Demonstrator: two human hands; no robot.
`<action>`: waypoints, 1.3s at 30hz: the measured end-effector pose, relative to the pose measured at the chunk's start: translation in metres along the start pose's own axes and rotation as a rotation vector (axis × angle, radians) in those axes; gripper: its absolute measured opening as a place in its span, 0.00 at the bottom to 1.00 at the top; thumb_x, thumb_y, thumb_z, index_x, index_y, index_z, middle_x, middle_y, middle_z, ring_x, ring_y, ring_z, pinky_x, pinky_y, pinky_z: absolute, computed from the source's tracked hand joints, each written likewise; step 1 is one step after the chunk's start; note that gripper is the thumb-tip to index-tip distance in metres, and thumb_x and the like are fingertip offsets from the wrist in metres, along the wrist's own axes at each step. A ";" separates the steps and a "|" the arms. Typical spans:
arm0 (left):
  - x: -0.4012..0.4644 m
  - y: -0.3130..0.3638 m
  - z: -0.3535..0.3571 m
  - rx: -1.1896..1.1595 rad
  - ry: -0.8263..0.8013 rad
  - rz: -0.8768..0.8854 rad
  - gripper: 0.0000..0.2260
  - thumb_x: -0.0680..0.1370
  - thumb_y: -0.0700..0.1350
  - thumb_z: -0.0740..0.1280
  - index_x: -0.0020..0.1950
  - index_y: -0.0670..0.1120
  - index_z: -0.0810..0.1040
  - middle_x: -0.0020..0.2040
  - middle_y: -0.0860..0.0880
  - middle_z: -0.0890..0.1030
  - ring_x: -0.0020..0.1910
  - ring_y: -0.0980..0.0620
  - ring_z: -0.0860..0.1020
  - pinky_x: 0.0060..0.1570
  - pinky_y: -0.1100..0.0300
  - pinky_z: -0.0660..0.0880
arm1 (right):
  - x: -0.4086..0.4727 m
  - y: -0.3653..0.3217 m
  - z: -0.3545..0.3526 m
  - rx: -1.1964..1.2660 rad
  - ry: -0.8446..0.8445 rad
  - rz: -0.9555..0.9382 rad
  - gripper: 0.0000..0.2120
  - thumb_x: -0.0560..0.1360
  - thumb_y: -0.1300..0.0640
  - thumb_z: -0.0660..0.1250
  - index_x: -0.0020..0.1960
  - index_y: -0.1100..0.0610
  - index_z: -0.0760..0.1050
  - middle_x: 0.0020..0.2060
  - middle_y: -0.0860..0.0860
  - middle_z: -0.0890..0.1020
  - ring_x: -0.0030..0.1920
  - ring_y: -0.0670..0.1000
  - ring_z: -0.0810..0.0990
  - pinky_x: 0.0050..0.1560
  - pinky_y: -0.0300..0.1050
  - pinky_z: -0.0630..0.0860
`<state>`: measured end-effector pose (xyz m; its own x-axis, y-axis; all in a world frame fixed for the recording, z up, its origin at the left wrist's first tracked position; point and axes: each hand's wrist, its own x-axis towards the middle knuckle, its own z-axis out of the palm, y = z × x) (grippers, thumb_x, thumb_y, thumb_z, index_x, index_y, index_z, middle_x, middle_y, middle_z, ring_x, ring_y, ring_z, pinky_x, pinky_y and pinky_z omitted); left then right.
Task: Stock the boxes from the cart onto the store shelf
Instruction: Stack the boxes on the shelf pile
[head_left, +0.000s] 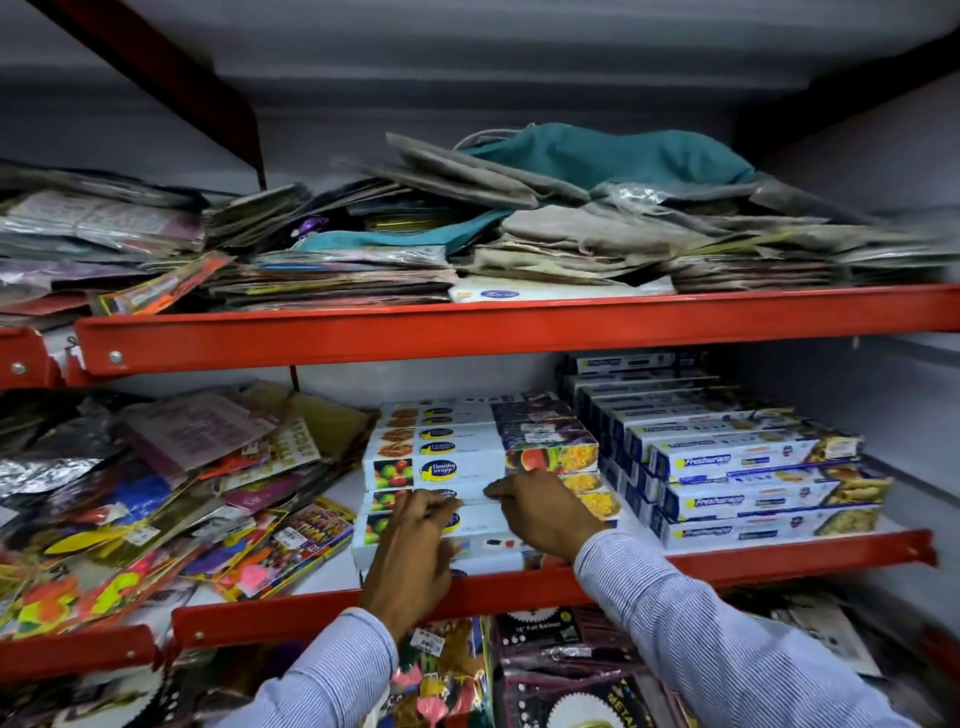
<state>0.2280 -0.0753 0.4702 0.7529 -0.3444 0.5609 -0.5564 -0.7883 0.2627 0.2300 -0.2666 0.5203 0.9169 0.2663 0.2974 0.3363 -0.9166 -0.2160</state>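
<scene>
A stepped stack of long white boxes (462, 457) with fruit pictures and a blue oval logo fills the middle of the red-edged shelf (727, 564). My left hand (415, 551) lies over the front boxes, fingers curled on the edge of one box (483, 525) low in the stack. My right hand (540, 512) rests palm down on the same layer, fingertips pointing left toward the left hand. Both hands touch the boxes; whether they grip one I cannot tell for sure. The cart is out of view.
Blue and white wrap boxes (753, 483) are stacked tight to the right. Colourful party packets (171, 514) sprawl on the left. The shelf above (467, 325) carries folded bags and packets. More packets (545, 670) hang below.
</scene>
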 end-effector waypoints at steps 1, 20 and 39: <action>-0.001 0.000 0.001 -0.010 0.026 -0.005 0.19 0.76 0.41 0.70 0.67 0.46 0.76 0.61 0.47 0.73 0.62 0.46 0.69 0.63 0.49 0.72 | -0.002 0.001 0.002 0.017 0.008 0.007 0.18 0.78 0.61 0.56 0.64 0.58 0.78 0.58 0.60 0.84 0.53 0.61 0.82 0.53 0.49 0.79; -0.003 0.002 0.002 0.021 0.008 0.015 0.17 0.80 0.47 0.65 0.69 0.47 0.73 0.70 0.47 0.74 0.71 0.47 0.65 0.72 0.51 0.60 | -0.017 -0.003 0.001 0.048 0.042 0.006 0.15 0.80 0.53 0.55 0.55 0.59 0.77 0.50 0.59 0.85 0.48 0.59 0.84 0.48 0.55 0.80; -0.222 0.018 0.013 -0.014 -0.233 0.127 0.22 0.77 0.53 0.61 0.70 0.50 0.69 0.73 0.47 0.69 0.72 0.44 0.64 0.70 0.47 0.64 | -0.204 -0.036 0.105 0.097 0.049 0.064 0.24 0.77 0.48 0.55 0.71 0.54 0.68 0.68 0.51 0.75 0.66 0.56 0.71 0.64 0.54 0.74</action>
<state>0.0559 -0.0199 0.3403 0.7365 -0.5494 0.3947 -0.6550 -0.7249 0.2133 0.0533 -0.2562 0.3694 0.9262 0.1914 0.3249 0.2992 -0.8975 -0.3240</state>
